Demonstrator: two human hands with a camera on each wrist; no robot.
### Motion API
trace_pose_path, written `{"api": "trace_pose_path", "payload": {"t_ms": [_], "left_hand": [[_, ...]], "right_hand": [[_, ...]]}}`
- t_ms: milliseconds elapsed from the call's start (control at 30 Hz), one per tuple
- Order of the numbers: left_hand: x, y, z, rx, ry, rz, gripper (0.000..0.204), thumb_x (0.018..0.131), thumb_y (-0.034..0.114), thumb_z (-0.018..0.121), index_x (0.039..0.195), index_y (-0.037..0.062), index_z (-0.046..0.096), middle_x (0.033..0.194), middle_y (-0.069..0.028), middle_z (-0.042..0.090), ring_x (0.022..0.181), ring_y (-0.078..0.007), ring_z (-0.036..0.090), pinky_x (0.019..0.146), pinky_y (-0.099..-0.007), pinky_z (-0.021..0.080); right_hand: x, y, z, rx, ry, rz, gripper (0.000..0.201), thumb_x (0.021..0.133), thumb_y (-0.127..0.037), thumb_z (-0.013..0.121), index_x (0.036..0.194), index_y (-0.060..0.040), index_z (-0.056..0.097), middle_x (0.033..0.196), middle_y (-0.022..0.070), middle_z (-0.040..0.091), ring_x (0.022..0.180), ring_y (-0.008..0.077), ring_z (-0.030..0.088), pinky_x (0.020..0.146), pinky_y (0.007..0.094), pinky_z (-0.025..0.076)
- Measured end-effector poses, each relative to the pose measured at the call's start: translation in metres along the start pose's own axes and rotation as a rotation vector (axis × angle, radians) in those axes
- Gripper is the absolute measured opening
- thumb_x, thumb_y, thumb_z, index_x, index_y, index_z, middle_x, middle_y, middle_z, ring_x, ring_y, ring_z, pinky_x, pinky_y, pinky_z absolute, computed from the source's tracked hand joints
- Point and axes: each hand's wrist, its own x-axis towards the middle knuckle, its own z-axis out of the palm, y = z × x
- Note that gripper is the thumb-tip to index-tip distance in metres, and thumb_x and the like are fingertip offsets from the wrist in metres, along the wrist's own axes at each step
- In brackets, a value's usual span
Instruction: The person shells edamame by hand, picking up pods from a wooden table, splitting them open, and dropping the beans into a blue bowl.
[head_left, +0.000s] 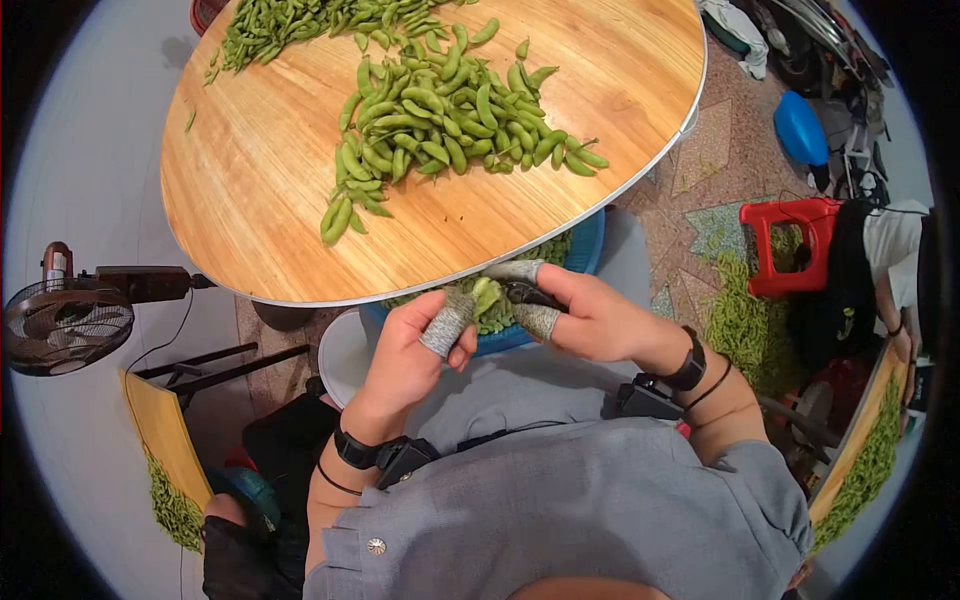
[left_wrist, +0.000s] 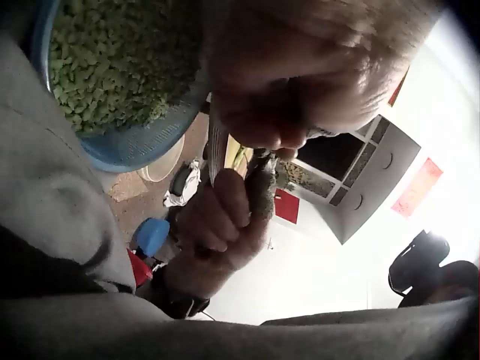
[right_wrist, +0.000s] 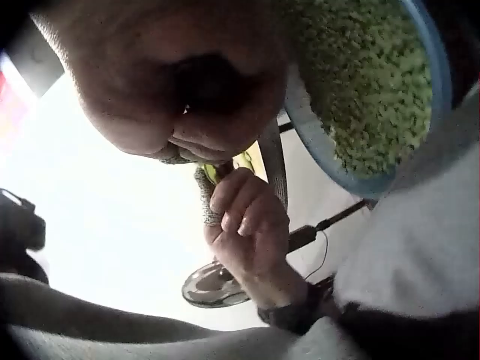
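Close to the table's near edge, my left hand pinches a green edamame pod between thumb and fingers. My right hand meets it from the other side, thumb and forefinger gripping a small dark object against the pod's end; I cannot tell its kind. Grey woven wraps cover the thumbs and the right forefinger. Below both hands a blue basin holds many shelled green beans. Whole edamame pods lie heaped on the round wooden table.
A second pile of pods lies toward the table's far side. At the left stands a fan. On the right floor are a red stool, a blue bag-like thing and a heap of green pods. Another person's arm shows at far right.
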Motion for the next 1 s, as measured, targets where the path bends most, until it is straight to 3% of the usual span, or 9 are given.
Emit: {"api": "trace_pose_path", "payload": {"t_ms": [33, 100, 167, 233, 433, 600, 633, 700, 1000], "left_hand": [[0.001, -0.003, -0.001, -0.001, 0.006, 0.001, 0.014, 0.091, 0.002, 0.046, 0.091, 0.0019, 0.059, 0.069, -0.0015, 0.058, 0.057, -0.0073, 0.049, 0.052, -0.0217, 0.042], [0.003, -0.007, -0.001, 0.338, -0.053, -0.079, 0.012, 0.089, 0.001, 0.047, 0.086, 0.0031, 0.059, 0.07, 0.0, 0.059, 0.058, -0.0069, 0.051, 0.053, -0.021, 0.042], [0.005, -0.005, 0.007, 0.451, -0.154, -0.134, 0.011, 0.088, 0.002, 0.047, 0.085, 0.0026, 0.057, 0.071, -0.0003, 0.059, 0.06, -0.008, 0.053, 0.056, -0.0226, 0.045], [0.008, -0.008, 0.006, 0.379, -0.262, -0.168, 0.013, 0.088, 0.0, 0.044, 0.087, 0.0027, 0.056, 0.074, -0.0011, 0.059, 0.062, -0.0082, 0.053, 0.057, -0.0234, 0.045], [0.018, -0.023, -0.003, 0.378, -0.362, -0.227, 0.014, 0.083, -0.006, 0.045, 0.089, 0.0017, 0.055, 0.074, -0.0035, 0.056, 0.064, -0.011, 0.053, 0.058, -0.0256, 0.044], [0.035, -0.024, 0.001, 0.628, -0.327, -0.105, 0.014, 0.076, -0.004, 0.049, 0.088, 0.0012, 0.054, 0.079, -0.0147, 0.058, 0.077, -0.0296, 0.058, 0.067, -0.0352, 0.045], [0.038, -0.029, 0.003, 0.629, -0.32, -0.104, 0.014, 0.076, -0.004, 0.049, 0.088, 0.0012, 0.054, 0.079, -0.0147, 0.058, 0.077, -0.0296, 0.058, 0.067, -0.0352, 0.045], [0.044, -0.039, 0.004, 0.587, -0.265, -0.024, 0.01, 0.082, -0.003, 0.049, 0.086, 0.0027, 0.057, 0.075, -0.0056, 0.057, 0.065, -0.0138, 0.056, 0.059, -0.0277, 0.045], [0.036, -0.048, -0.014, 0.347, -0.215, -0.21, 0.01, 0.087, 0.001, 0.045, 0.084, 0.0031, 0.054, 0.073, -0.0024, 0.055, 0.063, -0.0103, 0.053, 0.057, -0.0254, 0.043]], "right_hand": [[-0.002, 0.001, -0.002, 0.001, -0.006, -0.001, 0.032, 0.089, -0.015, 0.055, 0.118, -0.0024, 0.05, 0.074, 0.0021, 0.055, 0.06, 0.0168, 0.055, 0.057, 0.031, 0.047], [-0.007, 0.0, -0.004, -0.405, 0.196, -0.09, 0.028, 0.086, -0.013, 0.062, 0.111, -0.0036, 0.055, 0.077, 0.0045, 0.056, 0.059, 0.0162, 0.052, 0.055, 0.029, 0.044], [-0.004, 0.005, -0.003, -0.428, 0.178, -0.069, 0.028, 0.079, -0.014, 0.069, 0.103, -0.0041, 0.058, 0.078, 0.0094, 0.057, 0.066, 0.0238, 0.057, 0.059, 0.033, 0.046], [-0.001, 0.017, -0.004, -0.519, 0.149, -0.228, 0.024, 0.075, -0.015, 0.07, 0.093, -0.0044, 0.057, 0.081, 0.0135, 0.056, 0.071, 0.034, 0.058, 0.061, 0.0395, 0.048], [-0.01, 0.04, -0.011, -0.589, 0.024, -0.19, 0.025, 0.07, -0.018, 0.072, 0.084, -0.006, 0.056, 0.075, 0.0116, 0.052, 0.066, 0.0315, 0.058, 0.054, 0.0399, 0.048], [-0.006, 0.05, -0.012, -0.558, 0.001, -0.097, 0.033, 0.067, -0.022, 0.075, 0.083, -0.0049, 0.052, 0.079, 0.0137, 0.052, 0.066, 0.0344, 0.058, 0.054, 0.0416, 0.049], [-0.004, 0.049, -0.012, -0.565, 0.042, -0.056, 0.035, 0.067, -0.022, 0.076, 0.084, -0.004, 0.051, 0.08, 0.0149, 0.052, 0.067, 0.0355, 0.058, 0.055, 0.0422, 0.049], [-0.001, 0.052, -0.012, -0.599, 0.064, -0.051, 0.036, 0.066, -0.022, 0.076, 0.084, -0.0033, 0.051, 0.081, 0.0157, 0.052, 0.067, 0.0365, 0.058, 0.056, 0.0426, 0.049], [0.012, 0.072, -0.015, -0.474, -0.033, -0.028, 0.032, 0.067, -0.018, 0.071, 0.083, 0.0011, 0.05, 0.075, 0.018, 0.055, 0.069, 0.0378, 0.057, 0.06, 0.0448, 0.048]]}}
